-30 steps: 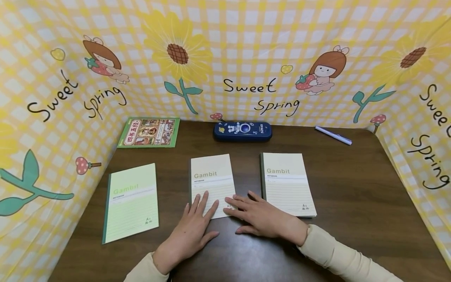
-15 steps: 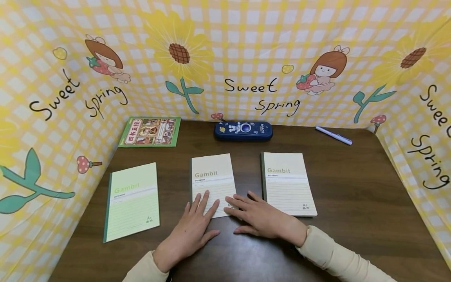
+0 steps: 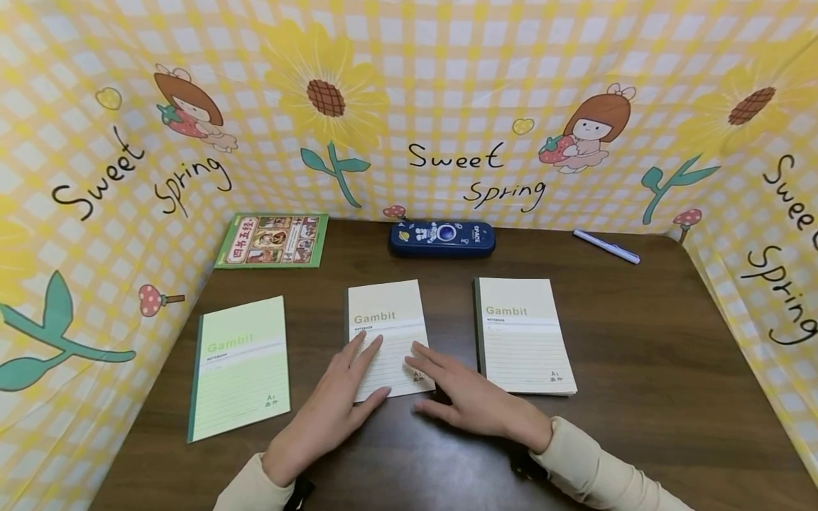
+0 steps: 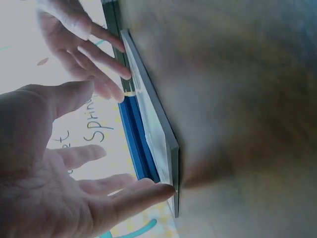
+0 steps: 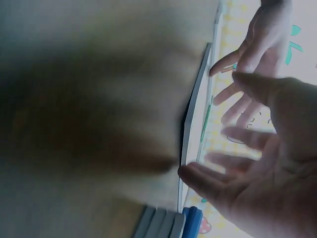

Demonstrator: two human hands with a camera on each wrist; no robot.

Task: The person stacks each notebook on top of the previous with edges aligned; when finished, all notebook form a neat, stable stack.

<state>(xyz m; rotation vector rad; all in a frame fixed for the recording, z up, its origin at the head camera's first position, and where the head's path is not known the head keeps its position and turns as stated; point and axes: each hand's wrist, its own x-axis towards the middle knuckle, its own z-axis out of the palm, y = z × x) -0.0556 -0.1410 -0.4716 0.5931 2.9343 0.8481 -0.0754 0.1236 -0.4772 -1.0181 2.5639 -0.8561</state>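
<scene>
A cream Gambit notebook (image 3: 390,301) lies in the middle of the table between the two hands. The left hand (image 3: 329,401) is over its left side and lower edge, with fingers extended and slightly spread. From the right, the right hand (image 3: 479,401) reaches over the lower right corner, fingers likewise straight. In the left wrist view the left little finger touches the edge of the notebook (image 4: 151,106). The right wrist view has the right little finger against the edge of the notebook (image 5: 195,116). Neither hand grips it; palms are raised off the cover.
A greenish Gambit notebook (image 3: 243,369) lies left, and a thicker stack of cream notebooks (image 3: 524,333) right. Behind are a green picture book (image 3: 271,240), a navy pencil case (image 3: 441,239) and a lilac pen (image 3: 606,246). A checked cloth (image 3: 460,64) walls the table.
The left hand has lifted and turned, its fingers shifting up and left over the notebook. The right hand has turned and raised slightly. The notebooks stay in place.
</scene>
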